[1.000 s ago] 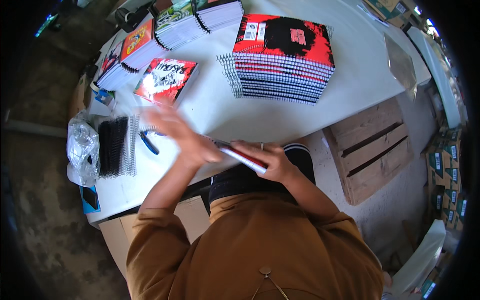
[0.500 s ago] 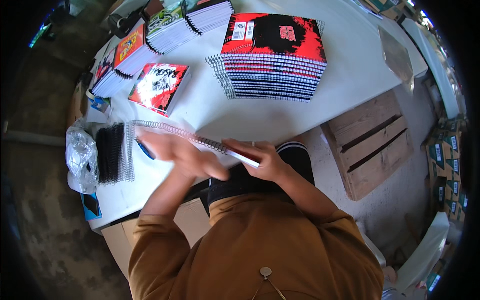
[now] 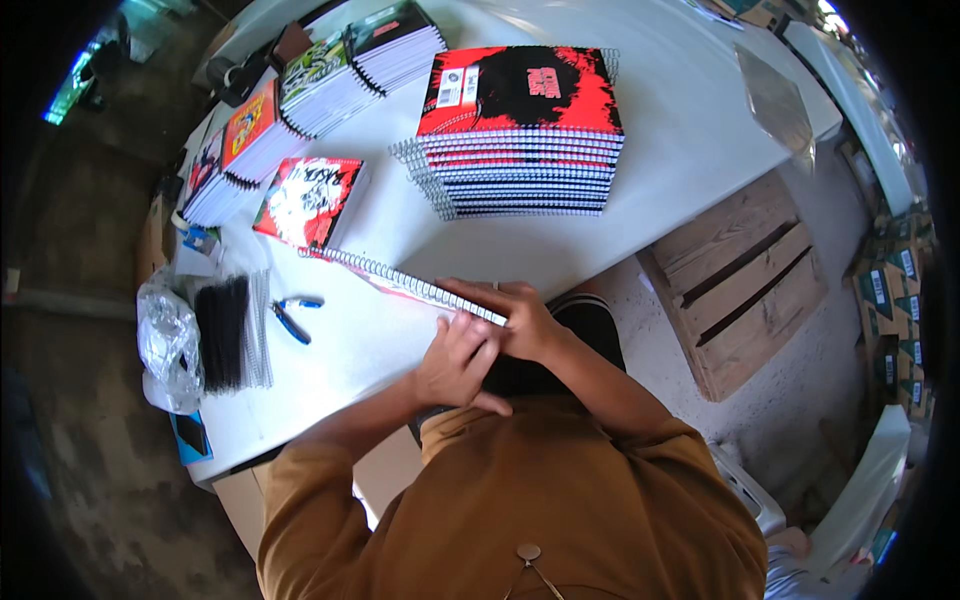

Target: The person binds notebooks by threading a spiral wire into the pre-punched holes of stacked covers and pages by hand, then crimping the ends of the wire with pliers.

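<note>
A spiral notebook (image 3: 400,285) stands on edge at the table's near side, its wire coil running along the top. My right hand (image 3: 522,318) grips its near right end, fingers on the far side. Against the near face by that same end, my left hand (image 3: 460,358) rests with fingers half bent and thumb spread away; it does not wrap round the notebook. The far left end of the coil reaches to a thick red-and-white notebook block (image 3: 310,200) lying on the table. Blue-handled pliers (image 3: 292,318) lie open to the left.
A tall stack of red-and-black spiral notebooks (image 3: 520,130) stands beyond my hands. Rows of thick notebooks (image 3: 325,85) line the back left. Black and silver wire coils (image 3: 232,330) lie beside a clear plastic bag (image 3: 168,340). A wooden pallet (image 3: 735,285) is on the floor at right.
My left hand has moved right from along the coil to the notebook's near end, uncovering the pliers. The coil now sits along the notebook's edge, where before it extended loose past it.
</note>
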The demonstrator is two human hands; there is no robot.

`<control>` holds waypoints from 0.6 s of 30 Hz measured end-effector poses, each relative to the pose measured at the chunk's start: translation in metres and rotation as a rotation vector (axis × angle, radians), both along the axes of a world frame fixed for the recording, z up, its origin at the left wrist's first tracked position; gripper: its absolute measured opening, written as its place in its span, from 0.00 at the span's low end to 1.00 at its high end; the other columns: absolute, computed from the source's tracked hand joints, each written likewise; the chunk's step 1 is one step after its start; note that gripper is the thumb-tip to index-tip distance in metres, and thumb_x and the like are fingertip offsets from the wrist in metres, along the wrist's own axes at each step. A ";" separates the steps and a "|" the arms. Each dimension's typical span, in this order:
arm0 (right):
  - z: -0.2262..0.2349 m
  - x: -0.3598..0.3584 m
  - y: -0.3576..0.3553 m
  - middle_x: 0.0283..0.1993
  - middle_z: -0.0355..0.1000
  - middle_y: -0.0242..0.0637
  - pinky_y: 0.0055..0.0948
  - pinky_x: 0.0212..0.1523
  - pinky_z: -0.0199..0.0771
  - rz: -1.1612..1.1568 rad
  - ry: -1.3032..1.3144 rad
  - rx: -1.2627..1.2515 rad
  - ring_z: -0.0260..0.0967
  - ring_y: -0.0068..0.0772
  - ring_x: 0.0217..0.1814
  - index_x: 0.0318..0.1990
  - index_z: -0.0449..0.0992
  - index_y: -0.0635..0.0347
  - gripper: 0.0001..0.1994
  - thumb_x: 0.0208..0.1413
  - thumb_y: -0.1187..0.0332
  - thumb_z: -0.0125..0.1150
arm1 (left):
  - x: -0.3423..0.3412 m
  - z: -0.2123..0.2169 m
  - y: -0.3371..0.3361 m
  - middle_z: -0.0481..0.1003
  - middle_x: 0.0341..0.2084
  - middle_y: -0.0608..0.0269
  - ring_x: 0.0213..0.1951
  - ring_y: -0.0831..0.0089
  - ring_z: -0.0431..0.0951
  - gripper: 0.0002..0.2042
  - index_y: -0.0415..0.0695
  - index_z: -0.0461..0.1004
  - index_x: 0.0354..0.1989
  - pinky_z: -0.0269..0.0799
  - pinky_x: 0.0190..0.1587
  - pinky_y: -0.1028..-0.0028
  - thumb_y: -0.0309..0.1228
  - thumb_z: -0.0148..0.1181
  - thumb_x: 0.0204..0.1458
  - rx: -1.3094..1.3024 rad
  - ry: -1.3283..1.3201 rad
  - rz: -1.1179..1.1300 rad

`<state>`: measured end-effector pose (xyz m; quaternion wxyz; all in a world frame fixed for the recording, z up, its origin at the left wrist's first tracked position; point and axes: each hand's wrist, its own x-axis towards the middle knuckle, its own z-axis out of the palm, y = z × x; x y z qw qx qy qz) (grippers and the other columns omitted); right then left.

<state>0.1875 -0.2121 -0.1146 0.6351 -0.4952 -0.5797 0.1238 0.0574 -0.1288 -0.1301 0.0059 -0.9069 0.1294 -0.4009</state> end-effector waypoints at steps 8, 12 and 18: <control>-0.015 0.005 0.002 0.34 0.73 0.45 0.33 0.33 0.71 0.121 0.122 -0.135 0.72 0.48 0.34 0.36 0.73 0.60 0.12 0.39 0.75 0.59 | 0.024 0.048 -0.009 0.69 0.45 0.59 0.53 0.59 0.64 0.27 0.45 0.68 0.49 0.45 0.60 0.59 0.53 0.52 0.46 -0.169 0.159 0.217; -0.004 0.007 0.004 0.30 0.72 0.47 0.34 0.30 0.70 0.037 0.145 -0.144 0.71 0.50 0.32 0.33 0.72 0.63 0.09 0.41 0.74 0.59 | 0.031 0.090 0.002 0.71 0.40 0.66 0.46 0.68 0.70 0.14 0.47 0.72 0.42 0.53 0.55 0.61 0.30 0.58 0.45 -0.219 0.383 0.203; 0.006 0.006 0.000 0.25 0.69 0.51 0.33 0.28 0.67 0.102 0.160 -0.255 0.69 0.51 0.28 0.32 0.71 0.67 0.06 0.47 0.75 0.56 | 0.028 0.133 0.014 0.73 0.31 0.70 0.36 0.71 0.72 0.12 0.49 0.74 0.32 0.59 0.43 0.70 0.29 0.64 0.36 -0.280 0.481 0.145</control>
